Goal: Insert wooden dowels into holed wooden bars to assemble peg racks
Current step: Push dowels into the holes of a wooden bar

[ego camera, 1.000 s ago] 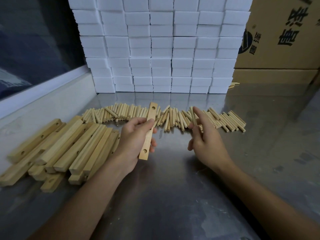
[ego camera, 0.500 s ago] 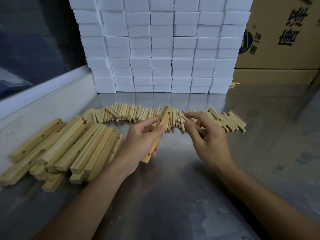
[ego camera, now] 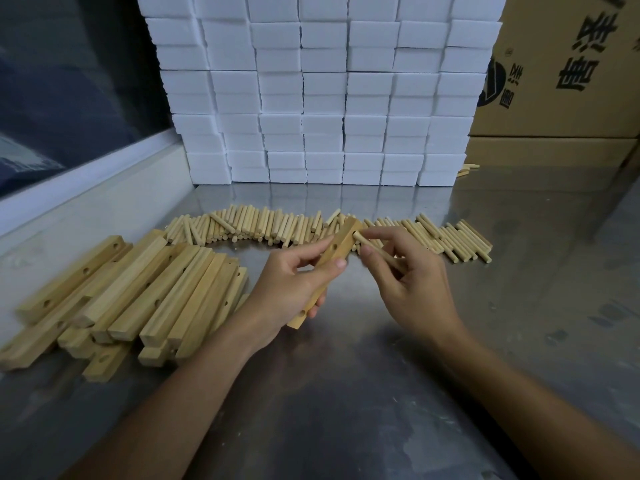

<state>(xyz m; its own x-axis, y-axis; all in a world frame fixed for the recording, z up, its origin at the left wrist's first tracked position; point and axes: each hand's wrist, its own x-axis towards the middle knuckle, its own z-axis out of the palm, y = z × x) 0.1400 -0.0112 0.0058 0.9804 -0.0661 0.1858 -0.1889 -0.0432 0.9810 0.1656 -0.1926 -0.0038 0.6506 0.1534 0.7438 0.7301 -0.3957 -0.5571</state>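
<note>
Up close in the head view, the left hand (ego camera: 290,289) grips a holed wooden bar (ego camera: 330,263), fingers and thumb curled round its middle so that it slants from near the wrist up and away toward the far right. A hole shows on the bar's upper face just above the thumb, and another near its lower end. The right hand (ego camera: 412,285) pinches a single dowel (ego camera: 375,249) between thumb and fingertips, with the dowel's far tip right at the bar's upper end; whether the tip has entered a hole I cannot tell. Both hands hover above the metal table (ego camera: 346,393), the bar and dowel lifted off it.

Behind the hands, a long row of loose dowels (ego camera: 263,225) lies across the table, most of them side by side, pointing toward the person, a few skewed over the rest. To the left, a heap of holed bars (ego camera: 138,296) lies stacked in rough layers, their lengths running diagonally, holes visible on several faces. The heap sits beside the pale raised edge (ego camera: 104,209) of the table, with dark glass above it.

At the back stands a wall of white foam blocks (ego camera: 322,98), stacked in neat columns on the table. To its right are cardboard boxes (ego camera: 568,81) printed with dark characters, and a few stray dowels (ego camera: 465,170) lie at the foot of the foam.
</note>
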